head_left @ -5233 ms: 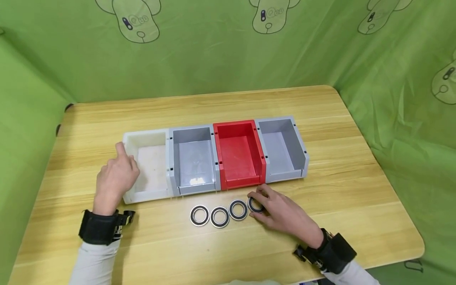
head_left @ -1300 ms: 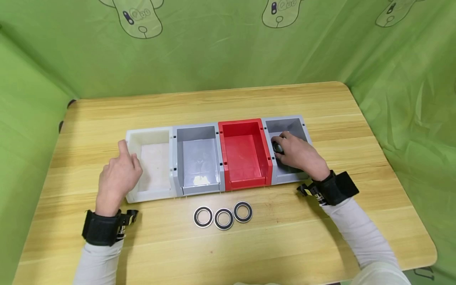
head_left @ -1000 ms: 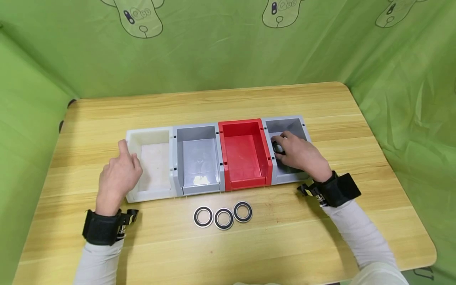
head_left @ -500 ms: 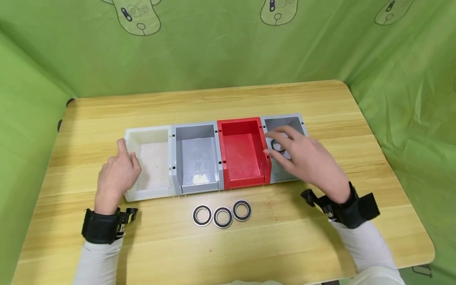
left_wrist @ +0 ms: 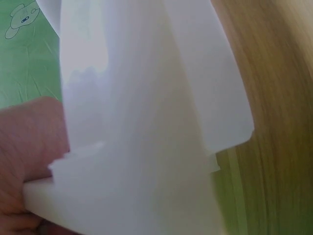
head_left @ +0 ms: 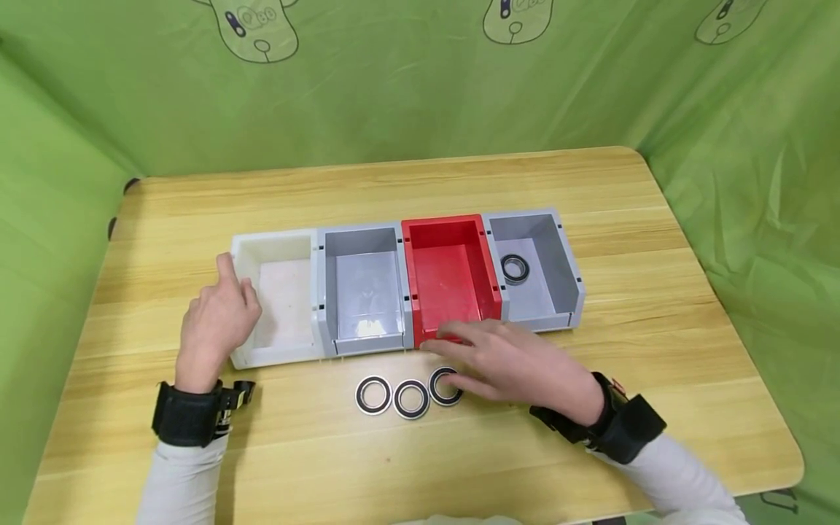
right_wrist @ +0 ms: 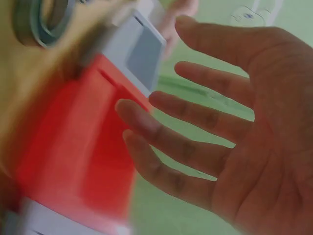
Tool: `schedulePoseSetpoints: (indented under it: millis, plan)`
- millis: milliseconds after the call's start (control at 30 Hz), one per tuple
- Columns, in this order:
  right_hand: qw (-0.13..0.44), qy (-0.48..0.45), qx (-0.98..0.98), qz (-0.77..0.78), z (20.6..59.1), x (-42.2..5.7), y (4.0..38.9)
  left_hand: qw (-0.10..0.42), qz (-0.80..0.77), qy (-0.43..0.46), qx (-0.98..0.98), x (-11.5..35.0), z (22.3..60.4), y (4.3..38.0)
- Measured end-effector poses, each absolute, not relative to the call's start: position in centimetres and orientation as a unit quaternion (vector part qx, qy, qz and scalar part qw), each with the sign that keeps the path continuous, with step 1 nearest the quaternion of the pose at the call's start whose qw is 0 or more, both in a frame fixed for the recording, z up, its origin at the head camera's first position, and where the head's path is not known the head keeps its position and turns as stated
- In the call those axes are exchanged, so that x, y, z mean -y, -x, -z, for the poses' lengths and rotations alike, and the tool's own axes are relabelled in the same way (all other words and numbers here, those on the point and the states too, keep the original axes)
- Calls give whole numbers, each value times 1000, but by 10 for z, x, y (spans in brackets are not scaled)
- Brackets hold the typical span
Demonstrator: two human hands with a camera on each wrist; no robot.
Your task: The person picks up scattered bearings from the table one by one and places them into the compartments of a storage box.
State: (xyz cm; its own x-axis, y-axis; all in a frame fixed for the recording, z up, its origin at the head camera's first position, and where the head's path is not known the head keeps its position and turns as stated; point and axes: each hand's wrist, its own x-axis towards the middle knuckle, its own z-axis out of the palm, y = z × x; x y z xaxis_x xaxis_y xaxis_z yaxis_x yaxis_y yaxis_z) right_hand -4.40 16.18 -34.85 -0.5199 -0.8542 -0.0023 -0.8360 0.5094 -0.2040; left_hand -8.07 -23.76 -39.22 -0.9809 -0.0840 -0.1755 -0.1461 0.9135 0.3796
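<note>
My left hand (head_left: 219, 321) grips the left wall of the white bin (head_left: 278, 357), index finger stretched along its rim. The left wrist view shows the white plastic wall (left_wrist: 142, 122) close up, with part of that hand at the left edge. My right hand (head_left: 505, 361), fingers spread and holding nothing, hovers over the table before the red bin (head_left: 446, 284). Its thumb overlaps the rightmost of three black-sealed bearings in the head view. That bearing (head_left: 434, 394) lies beside a middle bearing (head_left: 411, 414) and a left bearing (head_left: 359, 394). Another bearing (head_left: 515, 278) lies inside the right grey bin (head_left: 534, 299).
The white bin, a grey bin (head_left: 367, 292), the red bin and the right grey bin stand joined in a row on the wooden table (head_left: 315, 467). Green cloth (head_left: 394, 95) hangs behind and along both sides. A black strap (head_left: 187, 415) wraps each wrist.
My right hand took a bearing from the table into the right grey bin, let it go there, and came back toward the remaining three. My left hand stays on the white bin.
</note>
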Motion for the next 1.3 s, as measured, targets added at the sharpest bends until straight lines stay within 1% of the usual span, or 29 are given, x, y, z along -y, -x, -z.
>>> schedulePoseSetpoints:
  millis: [167,267,433,600,767,1300]
  plan:
    - [112,475,-870,72,366,-158,34,75,-201,58,-975,238,392,81]
    - [131,477,-866,70,376,-157,31,73,-201,58,-975,238,392,81]
    - [128,480,-865,68,387,-155,28,69,-202,58,-975,238,393,82]
    - [140,469,-869,67,397,-153,28,67,-204,59,-975,238,394,81]
    - [134,469,-870,68,405,-152,26,69,-204,62,-975,238,393,81]
    - [119,468,-873,73,407,-150,24,69,-206,61,-974,238,392,81]
